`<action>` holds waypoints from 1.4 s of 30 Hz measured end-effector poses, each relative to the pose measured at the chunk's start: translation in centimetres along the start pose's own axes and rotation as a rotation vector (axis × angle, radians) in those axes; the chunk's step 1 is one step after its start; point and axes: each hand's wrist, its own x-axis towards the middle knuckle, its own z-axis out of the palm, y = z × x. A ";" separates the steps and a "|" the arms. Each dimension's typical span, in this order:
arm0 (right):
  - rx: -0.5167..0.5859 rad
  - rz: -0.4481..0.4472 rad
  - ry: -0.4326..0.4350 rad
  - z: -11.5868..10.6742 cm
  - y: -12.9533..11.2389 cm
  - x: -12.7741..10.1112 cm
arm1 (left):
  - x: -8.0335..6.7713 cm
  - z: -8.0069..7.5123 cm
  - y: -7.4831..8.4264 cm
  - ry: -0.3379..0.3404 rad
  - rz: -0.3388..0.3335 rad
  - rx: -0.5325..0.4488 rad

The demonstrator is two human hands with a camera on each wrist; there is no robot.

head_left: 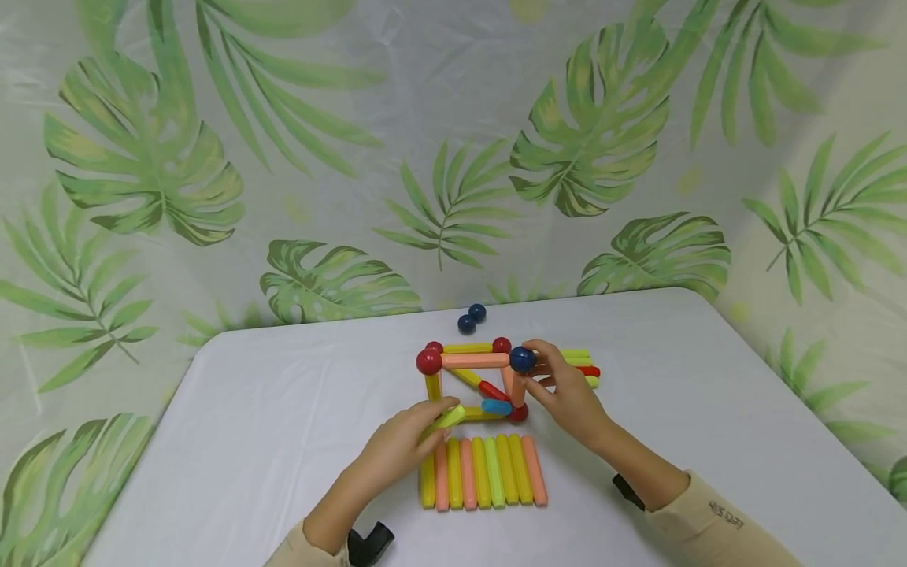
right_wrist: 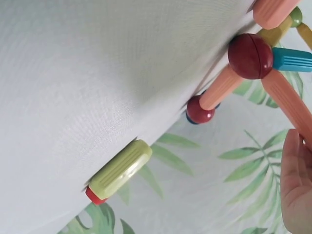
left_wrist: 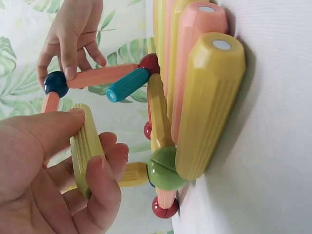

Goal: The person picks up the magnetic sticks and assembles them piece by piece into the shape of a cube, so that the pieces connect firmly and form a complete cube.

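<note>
A frame of magnetic rods and balls stands mid-table. My left hand [head_left: 397, 442] holds a yellow-green rod [left_wrist: 87, 151] between thumb and fingers, in front of the frame's near left side. With its fingertips my right hand [head_left: 570, 394] grips the dark blue ball [head_left: 523, 359] at the frame's upper right. A pink rod [head_left: 476, 361] joins that ball to a red ball [head_left: 428, 361] on the left. Low on the right, a short blue rod [head_left: 497, 407] sticks out from another red ball [head_left: 520, 412]. A green ball [left_wrist: 168, 168] forms the lower left corner, hidden in the head view.
Nearer the table's front lies a row of yellow, pink and green rods [head_left: 484, 472]. Behind the frame sit two loose dark blue balls [head_left: 467, 324]. More green rods [head_left: 575, 354] and a red rod [head_left: 590, 371] lie beyond the right hand. A leaf-patterned cloth hangs behind.
</note>
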 end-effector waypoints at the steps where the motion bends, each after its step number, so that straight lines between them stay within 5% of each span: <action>1: -0.002 0.001 -0.002 0.0 0.0 0.0 | 0.3 0.1 0.1 0.003 -0.015 0.001; 5: -0.005 0.003 -0.008 0.0 -0.1 0.0 | 1.0 0.1 0.7 0.028 -0.061 0.017; 12: 0.002 0.006 -0.002 0.0 0.1 -0.1 | 1.7 0.0 1.3 0.109 0.007 0.091; 21: 0.018 0.002 0.008 0.1 0.0 -0.2 | 2.0 0.2 1.7 0.103 0.008 0.079; 30: 0.008 -0.018 0.018 0.1 0.2 -0.2 | 0.5 0.0 1.0 0.217 0.134 -0.166; 35: 0.010 -0.017 0.019 0.1 0.1 -0.2 | 0.5 0.2 0.9 0.252 0.136 -0.299; 42: 0.016 -0.014 0.018 0.1 0.0 -0.1 | 1.3 1.1 1.1 0.423 0.107 -0.445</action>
